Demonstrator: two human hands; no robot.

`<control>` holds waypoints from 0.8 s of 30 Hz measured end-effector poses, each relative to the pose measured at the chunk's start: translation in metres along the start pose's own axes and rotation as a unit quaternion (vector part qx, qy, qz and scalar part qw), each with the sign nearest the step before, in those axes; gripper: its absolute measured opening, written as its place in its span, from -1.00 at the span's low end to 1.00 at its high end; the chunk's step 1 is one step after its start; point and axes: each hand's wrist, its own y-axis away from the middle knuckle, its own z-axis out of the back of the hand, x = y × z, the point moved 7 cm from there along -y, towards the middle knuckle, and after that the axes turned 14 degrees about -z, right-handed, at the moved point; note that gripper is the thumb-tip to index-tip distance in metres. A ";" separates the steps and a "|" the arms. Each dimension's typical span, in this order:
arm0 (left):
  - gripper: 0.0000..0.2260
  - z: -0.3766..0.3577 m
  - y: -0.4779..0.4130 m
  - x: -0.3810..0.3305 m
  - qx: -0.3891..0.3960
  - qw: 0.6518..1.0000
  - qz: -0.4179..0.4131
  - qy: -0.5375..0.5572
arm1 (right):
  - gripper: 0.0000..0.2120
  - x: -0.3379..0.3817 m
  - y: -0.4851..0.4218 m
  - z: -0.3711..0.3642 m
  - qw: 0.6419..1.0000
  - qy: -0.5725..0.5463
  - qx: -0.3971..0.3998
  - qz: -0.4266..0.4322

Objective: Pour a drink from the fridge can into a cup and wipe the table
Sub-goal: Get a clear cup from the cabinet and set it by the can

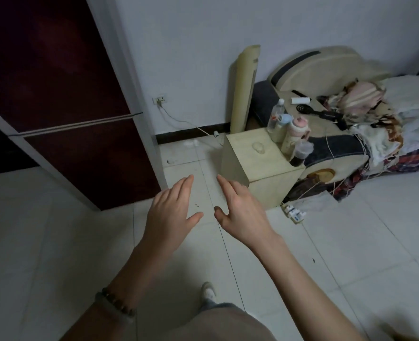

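Observation:
A dark red fridge (63, 94) with both doors closed stands at the left against the wall. To its right sits a low cream bedside table (260, 166). On the table's right edge is a clear plastic cup (300, 153) with dark liquid in it, beside several bottles (284, 129). A small crumpled tissue (259, 146) lies on the table top. My left hand (172, 212) and my right hand (240, 207) hover side by side above the floor in front of the table, fingers straight, holding nothing. No can is in view.
A tall cream tower fan (245, 89) stands behind the table. A bed (375, 124) piled with clothes and small items fills the right side. A power strip (293, 212) and cords lie on the white tiled floor (56, 242) by the table.

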 end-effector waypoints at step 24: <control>-0.24 -0.058 -0.336 0.157 0.059 0.980 -0.190 0.010 | -0.35 -0.028 -0.324 -0.003 0.981 0.004 -0.043 -0.189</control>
